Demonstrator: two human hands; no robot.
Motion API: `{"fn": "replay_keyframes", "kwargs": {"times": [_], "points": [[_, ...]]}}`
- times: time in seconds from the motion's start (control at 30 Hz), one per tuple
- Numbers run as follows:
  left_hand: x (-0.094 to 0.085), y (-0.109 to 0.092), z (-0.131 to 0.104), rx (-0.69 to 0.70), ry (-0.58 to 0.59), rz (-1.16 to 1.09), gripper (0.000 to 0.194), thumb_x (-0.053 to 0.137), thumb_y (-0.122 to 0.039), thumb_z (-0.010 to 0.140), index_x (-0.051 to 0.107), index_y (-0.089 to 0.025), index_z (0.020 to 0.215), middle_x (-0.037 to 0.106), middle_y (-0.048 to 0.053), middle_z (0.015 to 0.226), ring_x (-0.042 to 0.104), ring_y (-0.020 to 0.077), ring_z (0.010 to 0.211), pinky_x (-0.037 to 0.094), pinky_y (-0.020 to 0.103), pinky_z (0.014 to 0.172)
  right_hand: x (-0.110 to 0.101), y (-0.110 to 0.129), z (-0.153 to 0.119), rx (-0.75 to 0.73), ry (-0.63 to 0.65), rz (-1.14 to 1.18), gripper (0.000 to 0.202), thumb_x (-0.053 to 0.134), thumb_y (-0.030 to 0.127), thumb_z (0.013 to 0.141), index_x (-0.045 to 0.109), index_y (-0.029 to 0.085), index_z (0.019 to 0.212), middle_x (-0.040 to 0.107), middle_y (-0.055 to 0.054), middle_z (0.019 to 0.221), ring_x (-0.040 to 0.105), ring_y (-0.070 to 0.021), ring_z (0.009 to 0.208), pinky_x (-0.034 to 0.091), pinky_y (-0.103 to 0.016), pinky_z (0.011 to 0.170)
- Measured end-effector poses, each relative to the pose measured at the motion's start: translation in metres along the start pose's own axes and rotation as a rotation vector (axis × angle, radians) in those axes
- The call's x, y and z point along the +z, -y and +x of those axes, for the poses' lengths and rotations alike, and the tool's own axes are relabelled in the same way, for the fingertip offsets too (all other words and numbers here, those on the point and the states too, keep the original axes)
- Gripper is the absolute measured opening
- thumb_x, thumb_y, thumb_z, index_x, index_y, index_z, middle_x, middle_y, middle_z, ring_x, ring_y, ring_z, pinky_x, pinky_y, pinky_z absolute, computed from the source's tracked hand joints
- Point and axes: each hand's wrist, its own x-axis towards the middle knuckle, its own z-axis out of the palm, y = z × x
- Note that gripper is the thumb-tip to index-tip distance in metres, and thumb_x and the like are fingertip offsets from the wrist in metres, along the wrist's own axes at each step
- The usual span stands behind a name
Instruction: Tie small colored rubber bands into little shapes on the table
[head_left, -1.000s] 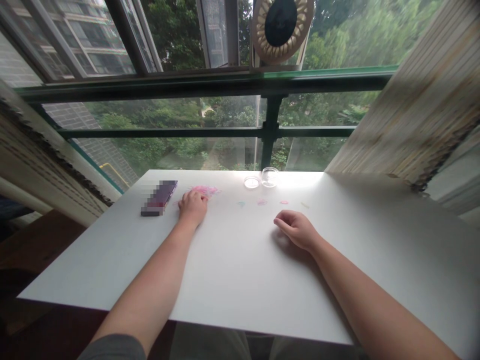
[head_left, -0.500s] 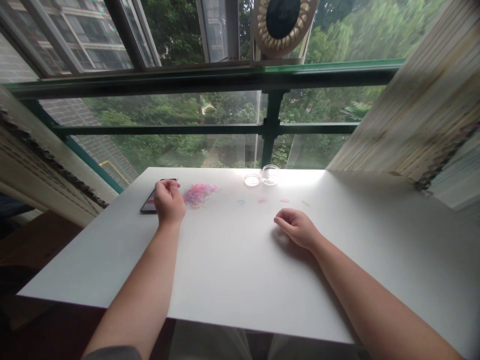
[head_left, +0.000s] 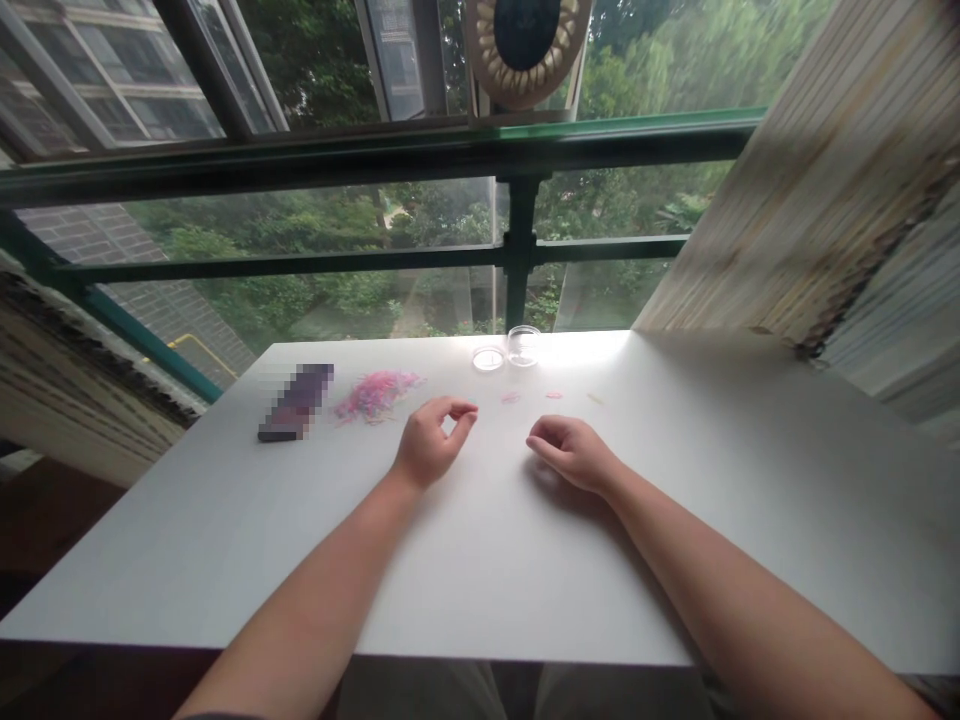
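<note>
My left hand point(head_left: 436, 440) is above the white table, thumb and forefinger brought together at the tips. Whatever is between them, if anything, is too small to make out. Its fingertips are by the spot of a little blue cluster, which they mostly cover. To its left lies a loose heap of thin pink, blue and pale pieces point(head_left: 379, 395). My right hand point(head_left: 574, 452) rests on the table with its fingers curled and the thumb against them; its inside is hidden. Beyond the hands are a small pink cluster point(head_left: 511, 398), another pink cluster point(head_left: 554, 395) and a pale yellowish piece point(head_left: 595, 399).
A clear round container point(head_left: 523, 348) stands near the table's far edge, beside a clear round lid point(head_left: 488, 359). A phone point(head_left: 298, 402), blurred into blocks, lies at the left. Behind the white table point(head_left: 480, 560) run a green railing point(head_left: 360, 155) and a window; a curtain point(head_left: 780, 180) hangs right.
My left hand has moved right, from over the phone past the heap to the blue cluster. The phone is now uncovered. My right hand keeps its place on the table; the view has shifted slightly.
</note>
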Motion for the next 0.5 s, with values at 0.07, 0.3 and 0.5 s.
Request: {"fn": "replay_keyframes", "kwargs": {"times": [0.07,0.3,0.5], "points": [[0.011,-0.015,-0.001,-0.016,0.073,-0.072,0.016,0.056,-0.03,0.08,0.066,-0.02,0.086,0.069,0.002,0.083,0.062,0.0142,0.076,0.044,0.027,0.072,0.002,0.001,0.0,-0.019,0.007,0.025,0.015,0.052,0.03,0.077,0.057,0.017,0.071,0.053,0.002,0.058,0.044,-0.0096,0.052,0.035,-0.022,0.051],[0.038,-0.03,-0.003,-0.153,0.192,-0.292,0.017,0.059,-0.035,0.077,0.063,-0.019,0.082,0.068,0.002,0.077,0.062,0.0149,0.072,0.045,0.027,0.066,0.005,0.0,-0.001,-0.081,0.007,0.136,0.011,0.055,0.028,0.076,0.054,0.017,0.076,0.048,0.004,0.056,0.041,-0.0085,0.051,0.033,-0.021,0.049],[0.034,-0.014,-0.008,-0.205,0.267,-0.342,0.02,0.061,-0.037,0.076,0.062,-0.018,0.079,0.067,0.003,0.076,0.06,0.0142,0.069,0.045,0.025,0.063,0.004,-0.001,-0.003,-0.072,0.019,0.171,0.015,0.055,0.029,0.077,0.056,0.017,0.086,0.049,0.004,0.058,0.042,-0.0085,0.051,0.034,-0.021,0.049]]}}
